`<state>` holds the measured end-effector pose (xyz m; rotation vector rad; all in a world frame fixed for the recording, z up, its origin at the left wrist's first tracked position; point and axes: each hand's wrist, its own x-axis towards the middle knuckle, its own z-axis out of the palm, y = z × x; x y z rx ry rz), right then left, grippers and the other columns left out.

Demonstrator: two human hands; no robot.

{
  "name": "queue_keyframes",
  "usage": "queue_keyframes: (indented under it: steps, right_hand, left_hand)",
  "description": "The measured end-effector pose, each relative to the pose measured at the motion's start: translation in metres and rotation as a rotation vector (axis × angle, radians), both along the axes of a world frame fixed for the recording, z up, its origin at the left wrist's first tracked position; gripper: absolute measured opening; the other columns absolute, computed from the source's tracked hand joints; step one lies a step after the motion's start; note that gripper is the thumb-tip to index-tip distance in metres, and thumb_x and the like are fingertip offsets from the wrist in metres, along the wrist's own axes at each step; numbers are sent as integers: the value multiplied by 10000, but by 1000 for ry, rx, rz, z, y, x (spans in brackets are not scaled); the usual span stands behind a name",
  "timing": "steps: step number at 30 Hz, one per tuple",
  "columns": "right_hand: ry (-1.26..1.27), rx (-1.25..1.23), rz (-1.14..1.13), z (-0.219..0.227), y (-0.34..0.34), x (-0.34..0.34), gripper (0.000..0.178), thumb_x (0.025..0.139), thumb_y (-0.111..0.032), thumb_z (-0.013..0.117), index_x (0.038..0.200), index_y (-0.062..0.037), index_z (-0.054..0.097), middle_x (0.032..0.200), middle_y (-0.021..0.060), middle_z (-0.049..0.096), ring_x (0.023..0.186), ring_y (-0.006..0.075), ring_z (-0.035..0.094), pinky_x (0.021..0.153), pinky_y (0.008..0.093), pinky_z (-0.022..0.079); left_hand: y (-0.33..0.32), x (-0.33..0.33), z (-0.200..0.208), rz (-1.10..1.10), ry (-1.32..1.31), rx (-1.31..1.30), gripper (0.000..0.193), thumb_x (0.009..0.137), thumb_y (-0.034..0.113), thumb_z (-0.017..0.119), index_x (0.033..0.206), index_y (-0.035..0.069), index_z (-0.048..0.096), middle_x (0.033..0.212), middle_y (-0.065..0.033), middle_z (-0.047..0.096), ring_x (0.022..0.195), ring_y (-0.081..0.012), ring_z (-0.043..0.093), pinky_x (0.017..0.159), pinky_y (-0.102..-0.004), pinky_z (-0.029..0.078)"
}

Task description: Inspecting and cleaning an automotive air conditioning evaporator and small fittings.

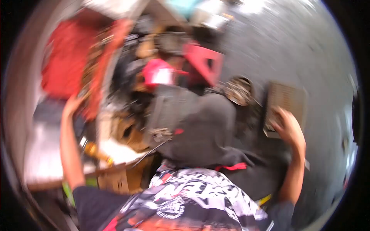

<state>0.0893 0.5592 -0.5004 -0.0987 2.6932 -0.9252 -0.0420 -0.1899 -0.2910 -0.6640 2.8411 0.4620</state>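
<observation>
The whole view is smeared by motion. At the left, my left hand (73, 104) reaches to the near end of a red tray-like thing (98, 77) with a row of dark small pieces along it. Its fingers are blurred, so I cannot tell whether they grip anything. On the right, my right hand (286, 125) is at the near part of a flat grey-brown box (288, 99) on the floor. Its fingers are bent but apart, and nothing shows held in them. Whether they touch the box is unclear.
A yellow-handled tool (96, 151) lies on the pale bench (42, 154) at left. Ahead are a red box with a cut-out (206, 63), a bright pink-red thing (157, 72) and a round tin of metal bits (238, 91). Dark cloth covers my lap (208, 131).
</observation>
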Motion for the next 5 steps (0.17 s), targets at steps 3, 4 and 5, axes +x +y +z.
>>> queue_keyframes:
  steps: [3, 4, 5]
  right_hand:
    - [54, -3, 60, -5, -13, -7, 475, 844, -252, 660, 1248, -34, 537, 1222, 165, 590, 1135, 332, 554, 962, 396, 452]
    - [-6, 21, 100, -4, -22, -11, 473, 837, -251, 666, 1239, -40, 533, 1181, 164, 602, 1106, 329, 570, 931, 411, 469]
    - [-6, 9, 149, -1, -34, -19, 458, 832, -245, 668, 1214, -33, 533, 1106, 159, 618, 1061, 332, 586, 897, 420, 484]
  left_hand:
    - [-36, -7, 12, 19, -120, -285, 458, 825, 511, 673, 702, 72, 631, 558, 14, 508, 485, -111, 463, 438, -302, 333]
    - [-56, -4, 16, -131, -154, -323, 550, 857, 583, 591, 809, 49, 708, 564, -20, 566, 493, -84, 495, 413, -315, 315]
    - [-35, -43, -15, -206, -177, -297, 550, 857, 583, 591, 809, 49, 708, 564, -20, 566, 493, -84, 495, 413, -315, 315]
